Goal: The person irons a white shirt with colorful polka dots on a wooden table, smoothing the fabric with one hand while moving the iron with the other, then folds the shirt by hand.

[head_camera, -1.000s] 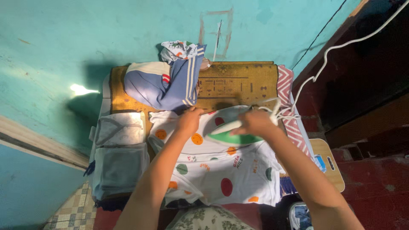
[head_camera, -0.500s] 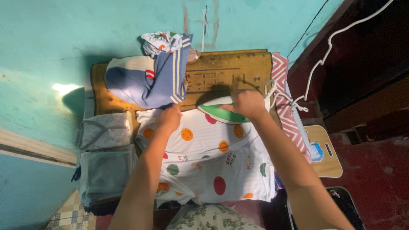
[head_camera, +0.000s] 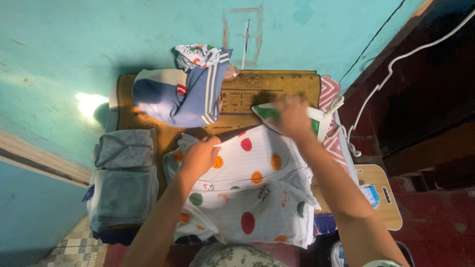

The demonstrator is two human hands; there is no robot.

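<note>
Right hand (head_camera: 293, 114) clenched around the handle of a green and white steam iron (head_camera: 289, 118), at about one o'clock from the middle of the view. Iron's sole flat on the brown patterned cover (head_camera: 277, 89) of the table, just past the top edge of a white T-shirt with coloured dots (head_camera: 252, 193), tip aimed toward nine o'clock. White power cord (head_camera: 376, 89) leaving the iron's heel and looping off toward two o'clock. Left hand (head_camera: 200, 157) pressed palm-down on the T-shirt's upper left part, fingers curled a little on the cloth, pinning rather than gripping it. T-shirt spread face up in the centre, reaching down toward six o'clock over the near edge of the table.

Heaped at eleven o'clock, a blue garment with white stripes (head_camera: 180, 99), a crumpled printed cloth (head_camera: 198, 55) just behind it against the turquoise wall (head_camera: 99, 39). At nine o'clock, a stack of folded grey clothes (head_camera: 123, 183). At four o'clock, well apart from the iron, a pale wooden board with a slot handle (head_camera: 381, 195). Red zigzag cloth (head_camera: 332, 94) along the table's right edge, just beside the iron.
</note>
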